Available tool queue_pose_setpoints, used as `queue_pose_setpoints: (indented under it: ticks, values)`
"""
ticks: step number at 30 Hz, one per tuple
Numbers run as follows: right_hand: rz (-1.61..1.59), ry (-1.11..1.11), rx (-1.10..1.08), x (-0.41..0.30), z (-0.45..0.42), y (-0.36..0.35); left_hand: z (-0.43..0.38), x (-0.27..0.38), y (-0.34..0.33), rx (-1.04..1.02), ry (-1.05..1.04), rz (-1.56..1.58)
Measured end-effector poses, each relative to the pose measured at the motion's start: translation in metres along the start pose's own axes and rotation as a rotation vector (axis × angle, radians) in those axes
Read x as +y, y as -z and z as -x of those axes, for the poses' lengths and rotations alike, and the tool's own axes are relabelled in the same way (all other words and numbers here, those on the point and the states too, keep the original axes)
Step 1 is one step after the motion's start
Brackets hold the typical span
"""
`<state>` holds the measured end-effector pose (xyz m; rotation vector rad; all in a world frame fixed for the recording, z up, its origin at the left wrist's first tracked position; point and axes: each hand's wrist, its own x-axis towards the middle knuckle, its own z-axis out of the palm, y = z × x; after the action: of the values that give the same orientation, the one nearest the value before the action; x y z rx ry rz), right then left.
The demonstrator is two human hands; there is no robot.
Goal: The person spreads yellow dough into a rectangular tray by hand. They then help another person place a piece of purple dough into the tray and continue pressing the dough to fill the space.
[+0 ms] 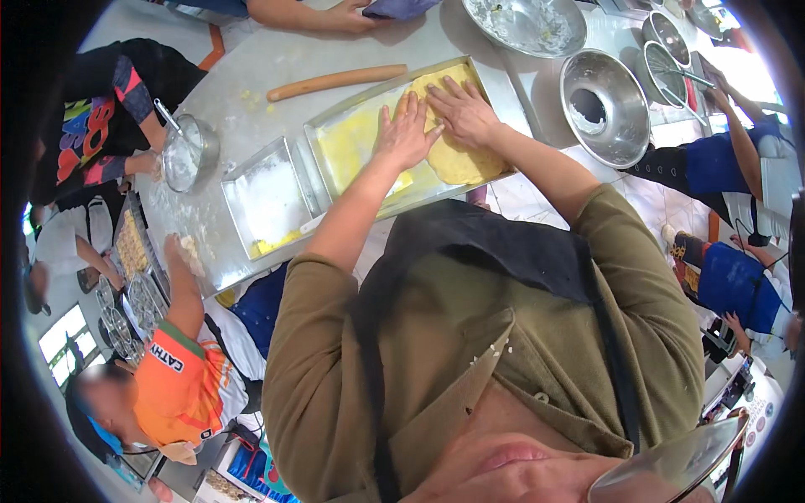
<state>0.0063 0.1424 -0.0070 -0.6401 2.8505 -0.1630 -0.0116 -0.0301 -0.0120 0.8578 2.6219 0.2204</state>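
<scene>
A flattened sheet of pale yellow dough (468,160) covers the right part of a rectangular metal baking tray (402,207). My right hand (462,113) lies palm down on the dough, its fingers spread toward the far edge. Beside it, my left hand (405,138) rests with its fingertips at the dough's left edge, holding nothing. Yellow residue coats the tray's bare left part. Just beyond the tray lies a wooden rolling pin (336,83). A smaller metal tray (267,188), with white powder and yellow bits inside, sits to the left.
Metal bowls stand at the right, including a large steel bowl (632,107) and a flour-smeared bowl (528,28). At the left, a co-worker holds a bowl (188,154) with a utensil in it. Another person's hand (179,251) touches dough at the table edge. More people stand around.
</scene>
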Motion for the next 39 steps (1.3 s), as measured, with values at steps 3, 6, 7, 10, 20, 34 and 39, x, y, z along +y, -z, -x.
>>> queue_pose_setpoints:
  ticks: [3, 6, 7, 10, 20, 34, 39]
  values:
    - [0.099, 0.022, -0.032, -0.001, -0.005, -0.001, -0.006, 0.002, -0.006, 0.018, 0.015, -0.001]
    - [0.163, 0.010, -0.103, -0.004, -0.006, 0.005, -0.010, 0.001, -0.002, -0.039, 0.019, 0.015]
    - [0.092, 0.012, -0.125, -0.003, -0.009, 0.007, -0.011, -0.008, 0.000, -0.063, 0.008, 0.115]
    - [-0.109, -0.019, -0.106, 0.010, -0.013, 0.004, -0.010, -0.035, 0.015, -0.024, -0.003, 0.318]
    - [0.133, 0.037, -0.049, -0.021, 0.043, -0.011, 0.032, 0.013, -0.023, 0.088, -0.058, -0.054]
    - [-0.065, 0.033, -0.069, -0.011, 0.041, -0.010, -0.029, 0.010, 0.000, 0.062, 0.016, 0.050]
    - [-0.074, 0.011, 0.147, 0.008, 0.038, 0.004, -0.007, -0.016, -0.006, 0.216, 0.186, 0.323]
